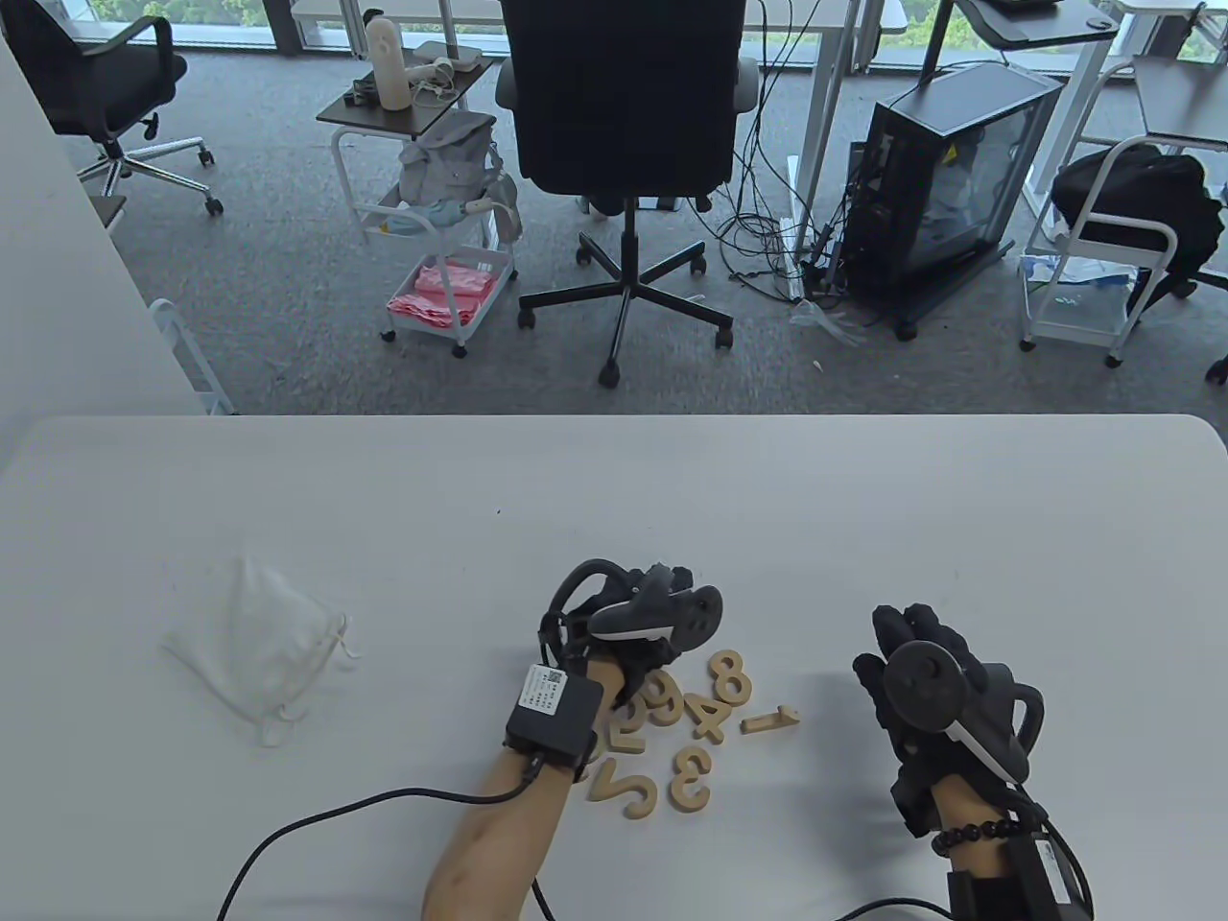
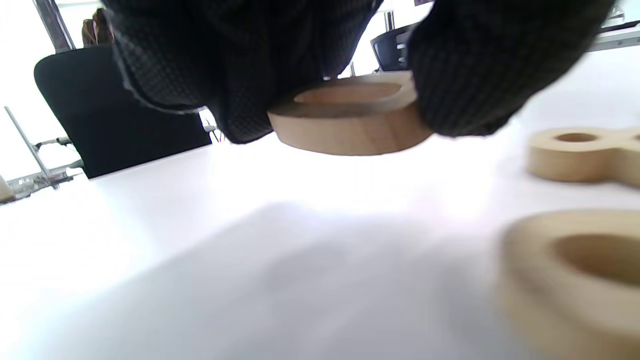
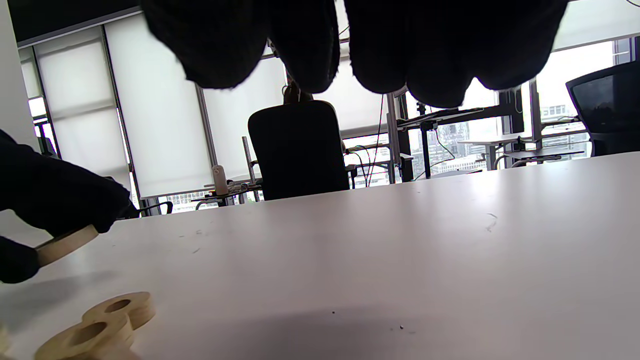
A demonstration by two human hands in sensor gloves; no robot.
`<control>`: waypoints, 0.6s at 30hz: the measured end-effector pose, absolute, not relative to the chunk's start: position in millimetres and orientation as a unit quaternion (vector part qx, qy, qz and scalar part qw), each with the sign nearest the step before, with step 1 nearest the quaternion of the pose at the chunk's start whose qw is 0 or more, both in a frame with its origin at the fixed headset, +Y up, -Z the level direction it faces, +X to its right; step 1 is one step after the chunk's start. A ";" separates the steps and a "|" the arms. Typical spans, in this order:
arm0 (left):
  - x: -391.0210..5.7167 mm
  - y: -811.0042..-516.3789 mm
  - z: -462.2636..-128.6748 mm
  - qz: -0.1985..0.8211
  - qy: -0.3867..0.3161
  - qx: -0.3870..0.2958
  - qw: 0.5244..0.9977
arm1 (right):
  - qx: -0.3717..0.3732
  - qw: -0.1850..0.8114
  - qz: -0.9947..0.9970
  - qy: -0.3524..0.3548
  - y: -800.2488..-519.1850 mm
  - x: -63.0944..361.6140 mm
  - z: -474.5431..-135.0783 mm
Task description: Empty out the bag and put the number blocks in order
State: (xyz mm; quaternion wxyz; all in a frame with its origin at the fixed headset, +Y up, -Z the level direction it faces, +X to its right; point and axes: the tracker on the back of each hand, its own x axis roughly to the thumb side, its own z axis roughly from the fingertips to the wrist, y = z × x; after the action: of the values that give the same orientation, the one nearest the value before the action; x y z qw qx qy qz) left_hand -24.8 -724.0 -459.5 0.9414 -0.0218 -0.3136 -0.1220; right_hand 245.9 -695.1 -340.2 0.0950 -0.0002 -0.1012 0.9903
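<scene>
My left hand pinches a ring-shaped wooden block between thumb and fingers, holding it just above the white table. Below that hand, wooden number blocks lie in a loose heap: an 8, a 4, a 1, a 3, an S-shaped piece and a 9-like piece. The white drawstring bag lies crumpled at the left. My right hand hovers right of the heap, fingers relaxed, holding nothing.
Beyond the table's far edge stand a black office chair, a small trolley and a computer tower. Glove cables trail off the table's near edge. Bare tabletop lies behind and to the right of the heap.
</scene>
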 end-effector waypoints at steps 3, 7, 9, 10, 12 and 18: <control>-62.8 -723.5 -471.6 -0.128 -0.286 -0.028 0.949 | 0.006 0.093 0.990 -0.102 -694.5 242.4 -339.5; -105.8 -733.9 -482.1 -0.142 -0.255 -0.049 0.955 | 0.013 0.090 0.991 -0.096 -694.7 239.8 -339.6; -121.2 -738.7 -485.2 -0.148 -0.245 -0.053 0.957 | 0.012 0.090 0.991 -0.097 -694.6 239.7 -339.8; -127.0 -740.9 -487.0 -0.146 -0.241 -0.059 0.958 | 0.011 0.089 0.991 -0.097 -694.6 239.6 -339.9; -133.3 -745.2 -488.4 -0.149 -0.239 -0.061 0.958 | 0.012 0.087 0.992 -0.094 -695.5 238.8 -340.1; -130.4 -751.9 -492.1 -0.150 -0.248 -0.069 0.955 | 0.014 0.085 0.993 -0.079 -699.1 235.4 -341.3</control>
State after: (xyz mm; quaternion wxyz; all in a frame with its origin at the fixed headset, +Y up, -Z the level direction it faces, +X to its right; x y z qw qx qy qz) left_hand -130.4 -751.9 -492.1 0.9545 -0.0687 -0.2482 -0.1504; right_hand 235.4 -699.1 -341.3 0.0852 0.0137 -0.0791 0.9931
